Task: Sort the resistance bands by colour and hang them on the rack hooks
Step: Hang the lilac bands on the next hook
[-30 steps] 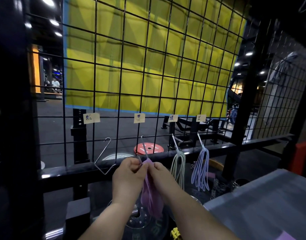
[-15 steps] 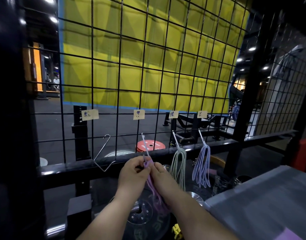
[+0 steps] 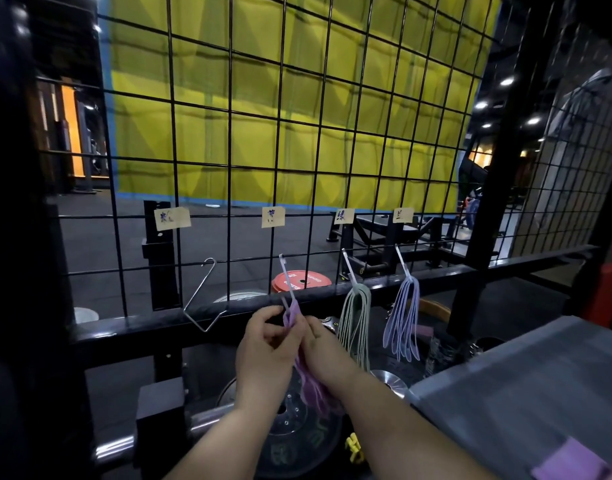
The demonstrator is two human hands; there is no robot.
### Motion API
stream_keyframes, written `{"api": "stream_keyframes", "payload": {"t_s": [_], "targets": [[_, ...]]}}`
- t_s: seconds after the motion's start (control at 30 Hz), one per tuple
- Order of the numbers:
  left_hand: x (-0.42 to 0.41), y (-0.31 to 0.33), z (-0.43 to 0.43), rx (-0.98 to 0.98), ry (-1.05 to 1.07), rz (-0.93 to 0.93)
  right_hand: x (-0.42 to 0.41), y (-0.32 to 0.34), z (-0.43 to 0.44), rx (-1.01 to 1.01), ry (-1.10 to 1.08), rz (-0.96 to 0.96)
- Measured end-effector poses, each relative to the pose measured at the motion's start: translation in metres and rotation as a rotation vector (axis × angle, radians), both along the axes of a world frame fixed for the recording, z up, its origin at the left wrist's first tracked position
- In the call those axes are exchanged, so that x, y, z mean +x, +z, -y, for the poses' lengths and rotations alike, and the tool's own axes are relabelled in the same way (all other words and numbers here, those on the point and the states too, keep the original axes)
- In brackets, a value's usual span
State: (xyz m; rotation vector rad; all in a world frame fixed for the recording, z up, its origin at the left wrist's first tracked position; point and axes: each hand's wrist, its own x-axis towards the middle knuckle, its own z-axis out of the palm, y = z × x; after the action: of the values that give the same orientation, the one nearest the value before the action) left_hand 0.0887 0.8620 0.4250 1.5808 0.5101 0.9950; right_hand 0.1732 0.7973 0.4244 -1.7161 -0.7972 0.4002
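Both hands hold a bunch of purple bands (image 3: 311, 382) up at the second hook (image 3: 286, 278) of the black wire rack (image 3: 200, 140). My left hand (image 3: 266, 344) pinches the bunch's top loop from the left, and my right hand (image 3: 323, 348) pinches it from the right. The loop sits at the hook's lower end; whether it is over the hook I cannot tell. Green bands (image 3: 356, 323) hang on the third hook, pale blue bands (image 3: 403, 320) on the fourth. The first hook (image 3: 204, 296) is bare. Paper labels (image 3: 172, 218) sit above each hook.
A grey table (image 3: 526, 386) stands at the lower right with a purple band (image 3: 571, 460) on its near corner. Below the rack lie a black weight plate (image 3: 287, 424) and a barbell sleeve (image 3: 124, 448). A red plate (image 3: 301, 280) lies on the floor behind the mesh.
Both hands have lifted the purple bunch a little higher, bringing its top loop up against the second hook. The hanging green and blue bands have not moved.
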Motion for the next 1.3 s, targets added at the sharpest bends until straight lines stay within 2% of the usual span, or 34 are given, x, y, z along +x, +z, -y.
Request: {"api": "stream_keyframes", "payload": {"t_s": [0.07,0.17,0.37,0.57,0.7,1.13,1.3], "targets": [[0.001,-0.005,0.0,0.103,0.04,-0.148,-0.003,0.001,0.01,-0.102,0.013,0.067],[0.006,-0.022,-0.001,0.196,-0.057,-0.3,-0.001,-0.011,0.024,-0.192,0.012,0.118],[0.005,-0.046,0.004,0.267,-0.08,-0.445,0.002,-0.038,0.037,-0.173,0.0,0.013],[0.0,-0.058,0.016,0.369,-0.093,-0.44,-0.002,-0.061,0.045,-0.059,-0.049,-0.149],[0.003,-0.074,0.016,0.42,-0.069,-0.499,-0.004,-0.074,0.044,-0.042,-0.045,-0.183],[0.001,-0.083,0.025,0.403,-0.063,-0.568,-0.002,-0.089,0.043,-0.11,-0.081,0.086],[0.0,-0.089,0.025,0.387,-0.055,-0.588,-0.004,-0.087,0.046,-0.123,-0.058,0.08]]}}
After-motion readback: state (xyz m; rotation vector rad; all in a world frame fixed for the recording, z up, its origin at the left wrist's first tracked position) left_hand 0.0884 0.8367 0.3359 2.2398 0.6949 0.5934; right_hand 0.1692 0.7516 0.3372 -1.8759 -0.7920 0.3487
